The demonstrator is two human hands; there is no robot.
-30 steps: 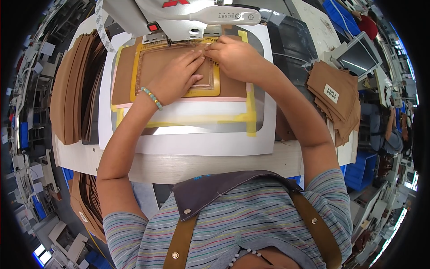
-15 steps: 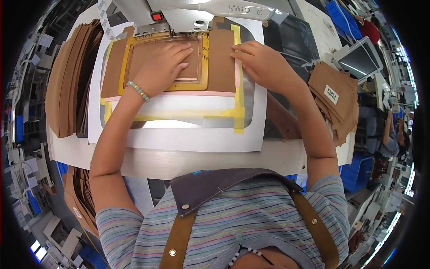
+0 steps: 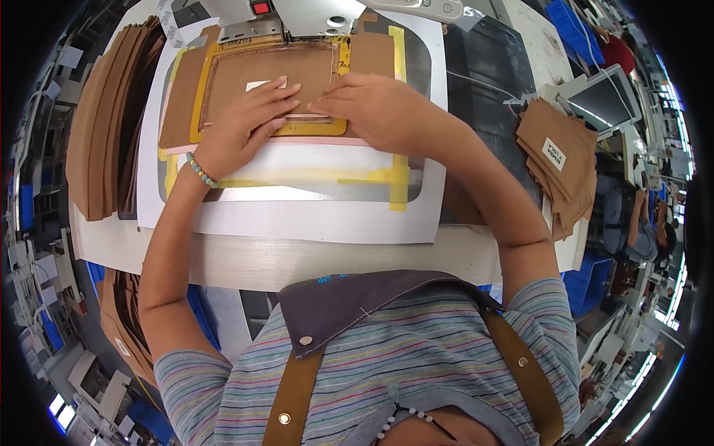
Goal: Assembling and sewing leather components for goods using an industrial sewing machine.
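A brown fabric panel [image 3: 372, 63] lies flat under the sewing machine head [image 3: 297, 15], with a flat yellow frame [image 3: 311, 128] on top of it. Inside the frame's opening is a small white label [image 3: 255, 85], partly covered by fingers. My left hand [image 3: 249, 119] rests flat over the frame's lower left, fingers stretched and fingertips at the label. On the frame's right side, my right hand [image 3: 379, 108] has its fingers drawn together, tips just inside the opening. Whatever may be between those fingertips is hidden.
White sheeting [image 3: 312, 223] with yellow tape lies under the panel. Brown folded pieces [image 3: 97, 134] stand stacked at left. More labelled brown pieces [image 3: 558, 156] are piled at right, near a small screen [image 3: 601, 100]. A blue bin [image 3: 587, 286] stands below the table's right side.
My right hand has moved left from the panel's right edge to the frame, its fingers closing together. My left hand has shifted left and down; a white label now shows by its fingers.
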